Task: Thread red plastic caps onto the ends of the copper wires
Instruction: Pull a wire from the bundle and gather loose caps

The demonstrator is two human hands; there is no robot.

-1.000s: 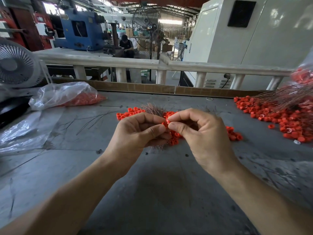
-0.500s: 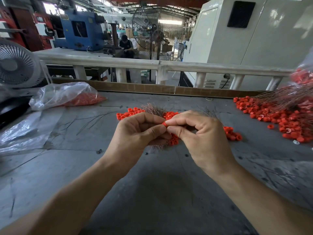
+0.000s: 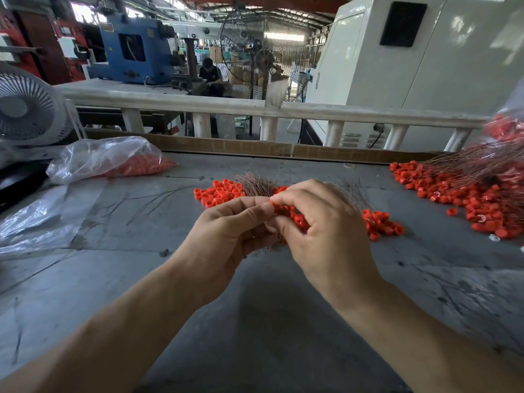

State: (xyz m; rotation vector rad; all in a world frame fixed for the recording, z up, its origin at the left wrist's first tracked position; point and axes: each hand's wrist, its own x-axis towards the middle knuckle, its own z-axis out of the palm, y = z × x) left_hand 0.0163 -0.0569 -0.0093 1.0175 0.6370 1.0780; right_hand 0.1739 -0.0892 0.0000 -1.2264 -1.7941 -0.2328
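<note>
Fingertips (image 3: 262,207) of both hands meet at frame centre, pinching a red cap (image 3: 272,205); the left hand (image 3: 226,236) grips a copper wire bundle (image 3: 256,185), the right hand (image 3: 326,234) feeds the cap on. Loose caps (image 3: 221,192) lie just behind on the grey desk (image 3: 255,321). At right, capped wires (image 3: 482,165) rest on a larger cap pile (image 3: 467,199); a bagged supply (image 3: 136,167) at upper left suggests much remains.

Near side of the bench (image 3: 255,321) is bare, easy to pass a hand there. Mid bench is crowded: caps (image 3: 224,192) and wires (image 3: 255,182) center, bigger cap pile (image 3: 467,197) right, bag (image 3: 110,158) left, railing (image 3: 226,104) behind.
</note>
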